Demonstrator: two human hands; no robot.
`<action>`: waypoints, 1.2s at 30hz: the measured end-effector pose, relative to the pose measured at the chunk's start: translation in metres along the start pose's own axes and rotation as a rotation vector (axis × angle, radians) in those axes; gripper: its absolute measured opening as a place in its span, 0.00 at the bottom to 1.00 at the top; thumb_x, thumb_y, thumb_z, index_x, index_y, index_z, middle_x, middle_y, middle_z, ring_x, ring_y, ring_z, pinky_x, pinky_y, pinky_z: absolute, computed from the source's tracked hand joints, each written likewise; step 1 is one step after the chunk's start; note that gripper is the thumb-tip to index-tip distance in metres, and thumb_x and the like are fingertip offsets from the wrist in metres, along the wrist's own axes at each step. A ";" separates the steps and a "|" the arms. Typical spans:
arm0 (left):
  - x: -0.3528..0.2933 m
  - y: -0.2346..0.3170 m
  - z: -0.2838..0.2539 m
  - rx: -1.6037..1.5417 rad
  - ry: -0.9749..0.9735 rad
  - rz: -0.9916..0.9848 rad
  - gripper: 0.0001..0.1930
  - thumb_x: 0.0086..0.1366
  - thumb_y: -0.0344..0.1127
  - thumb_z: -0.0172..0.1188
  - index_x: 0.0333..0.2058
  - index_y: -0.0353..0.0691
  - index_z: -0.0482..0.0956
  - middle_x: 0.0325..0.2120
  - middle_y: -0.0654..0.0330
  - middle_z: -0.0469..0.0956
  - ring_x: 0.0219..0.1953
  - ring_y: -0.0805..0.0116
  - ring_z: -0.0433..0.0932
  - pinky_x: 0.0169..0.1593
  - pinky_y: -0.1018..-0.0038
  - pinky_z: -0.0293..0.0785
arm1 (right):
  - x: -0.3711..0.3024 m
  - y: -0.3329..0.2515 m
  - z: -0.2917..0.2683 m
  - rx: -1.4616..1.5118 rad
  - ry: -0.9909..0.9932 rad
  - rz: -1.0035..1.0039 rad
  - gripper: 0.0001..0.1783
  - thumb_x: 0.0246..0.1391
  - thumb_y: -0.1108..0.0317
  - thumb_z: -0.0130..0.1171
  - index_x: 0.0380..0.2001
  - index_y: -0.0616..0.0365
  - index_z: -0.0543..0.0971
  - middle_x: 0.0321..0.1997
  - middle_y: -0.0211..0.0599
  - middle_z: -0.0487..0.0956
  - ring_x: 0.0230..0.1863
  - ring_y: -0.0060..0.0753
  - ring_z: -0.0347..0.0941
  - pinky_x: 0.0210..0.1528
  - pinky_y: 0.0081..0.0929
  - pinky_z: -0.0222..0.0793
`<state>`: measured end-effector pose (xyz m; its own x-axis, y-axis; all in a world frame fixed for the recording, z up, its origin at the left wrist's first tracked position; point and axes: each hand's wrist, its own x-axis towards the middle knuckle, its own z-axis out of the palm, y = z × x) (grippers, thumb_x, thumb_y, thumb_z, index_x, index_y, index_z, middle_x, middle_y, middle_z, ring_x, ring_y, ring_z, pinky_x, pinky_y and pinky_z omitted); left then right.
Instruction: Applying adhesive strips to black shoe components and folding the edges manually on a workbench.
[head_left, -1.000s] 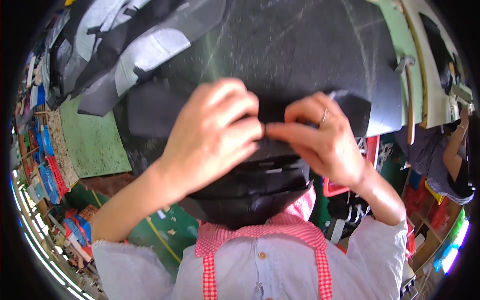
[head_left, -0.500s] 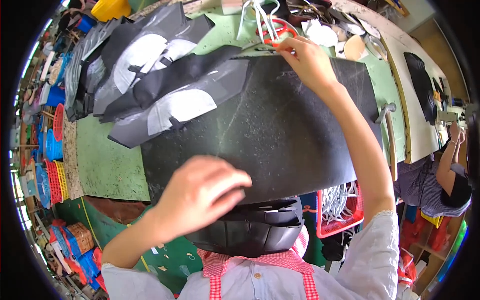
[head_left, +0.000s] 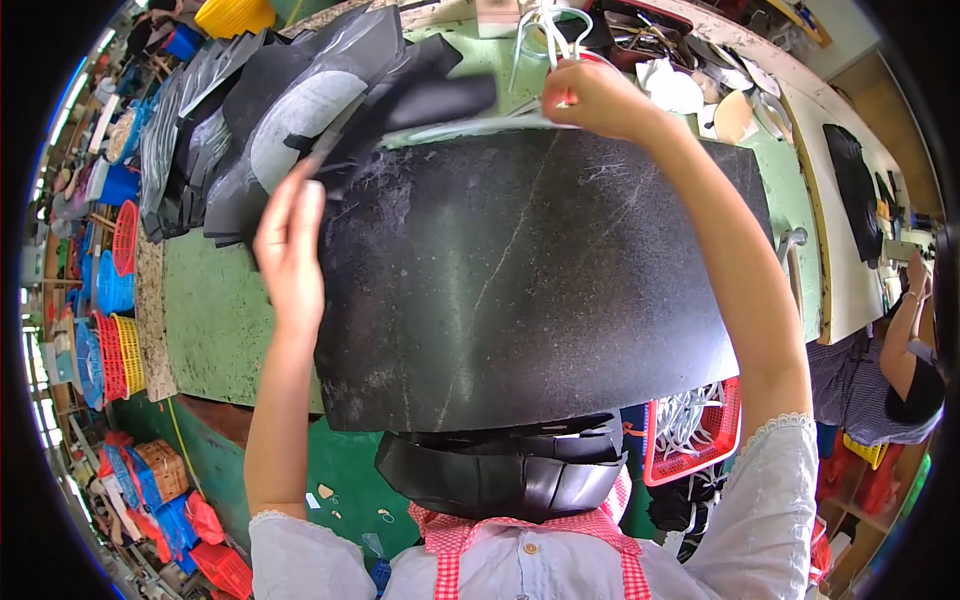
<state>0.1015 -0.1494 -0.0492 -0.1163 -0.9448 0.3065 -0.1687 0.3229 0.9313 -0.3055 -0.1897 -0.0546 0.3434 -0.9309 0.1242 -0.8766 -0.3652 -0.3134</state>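
Observation:
A large black board [head_left: 540, 270] lies on the green table before me. My left hand [head_left: 293, 250] is at the board's left edge, its fingers closed on a black panel piece [head_left: 435, 105] that is blurred by motion. Beside it lies a pile of black panels [head_left: 235, 130], some with a white rounded patch [head_left: 300, 125]. My right hand [head_left: 600, 98] is closed at the board's far edge, next to scissors with red handles [head_left: 592, 59], which it partly hides. A pale streak [head_left: 480, 127] runs toward its fingers; I cannot tell what it is.
White cords [head_left: 550, 35] and pale cut pieces [head_left: 735, 115] lie at the back. A hammer [head_left: 792, 240] is right of the board. A red basket of white strips [head_left: 690, 430] stands below the table edge. Curved black pieces [head_left: 500, 475] sit against my apron. Another person [head_left: 880, 380] works at right.
My left hand has moved forward and left from above the near part of the board. The black panel piece has shifted off the board toward the pile. My right hand has closed further.

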 end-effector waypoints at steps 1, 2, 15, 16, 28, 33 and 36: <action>-0.003 -0.005 -0.013 -0.023 0.141 0.008 0.18 0.78 0.34 0.58 0.61 0.32 0.79 0.59 0.58 0.80 0.59 0.71 0.76 0.67 0.71 0.68 | -0.003 -0.012 -0.005 0.088 0.083 0.054 0.13 0.52 0.59 0.68 0.35 0.57 0.86 0.38 0.43 0.86 0.44 0.46 0.83 0.51 0.42 0.78; -0.008 -0.009 -0.019 -0.057 0.274 0.015 0.19 0.79 0.34 0.56 0.62 0.30 0.78 0.59 0.58 0.80 0.59 0.71 0.77 0.67 0.72 0.68 | -0.014 -0.014 -0.012 0.159 0.104 0.139 0.14 0.53 0.60 0.68 0.38 0.57 0.85 0.37 0.43 0.87 0.42 0.42 0.85 0.48 0.40 0.79; -0.058 0.044 0.003 0.277 -0.321 0.575 0.16 0.66 0.33 0.62 0.51 0.36 0.86 0.51 0.46 0.84 0.52 0.49 0.78 0.57 0.56 0.74 | -0.164 0.001 -0.058 0.217 0.179 0.464 0.08 0.62 0.66 0.67 0.42 0.56 0.84 0.36 0.27 0.85 0.37 0.21 0.77 0.46 0.26 0.73; -0.066 0.054 0.015 0.302 -0.422 0.588 0.15 0.63 0.36 0.66 0.47 0.43 0.89 0.50 0.50 0.85 0.49 0.51 0.78 0.55 0.57 0.74 | -0.164 0.010 -0.055 0.214 0.179 0.469 0.08 0.62 0.66 0.67 0.42 0.56 0.84 0.36 0.27 0.85 0.37 0.21 0.77 0.46 0.26 0.73; -0.134 0.067 0.111 0.132 -0.754 0.558 0.21 0.53 0.38 0.75 0.49 0.57 0.89 0.56 0.59 0.78 0.55 0.56 0.76 0.55 0.59 0.71 | -0.102 -0.026 -0.003 0.078 0.343 0.454 0.15 0.56 0.56 0.72 0.39 0.55 0.86 0.41 0.43 0.86 0.44 0.47 0.83 0.51 0.37 0.75; -0.134 0.064 0.029 0.415 -0.653 0.493 0.20 0.49 0.27 0.71 0.43 0.50 0.92 0.50 0.57 0.80 0.55 0.50 0.78 0.58 0.53 0.73 | -0.132 -0.049 -0.054 0.331 0.418 0.409 0.11 0.62 0.65 0.68 0.42 0.59 0.84 0.37 0.30 0.85 0.38 0.23 0.80 0.44 0.25 0.75; -0.140 0.050 0.006 0.530 -0.720 0.398 0.23 0.52 0.27 0.71 0.49 0.52 0.90 0.54 0.55 0.78 0.63 0.44 0.75 0.66 0.45 0.68 | -0.154 -0.137 -0.071 0.727 0.131 0.518 0.12 0.60 0.71 0.69 0.45 0.64 0.84 0.34 0.28 0.85 0.33 0.17 0.80 0.34 0.17 0.72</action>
<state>0.1033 -0.0004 -0.0467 -0.8000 -0.5576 0.2214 -0.3853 0.7604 0.5228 -0.2616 0.0036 0.0360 -0.1158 -0.9876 -0.1057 -0.4663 0.1480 -0.8721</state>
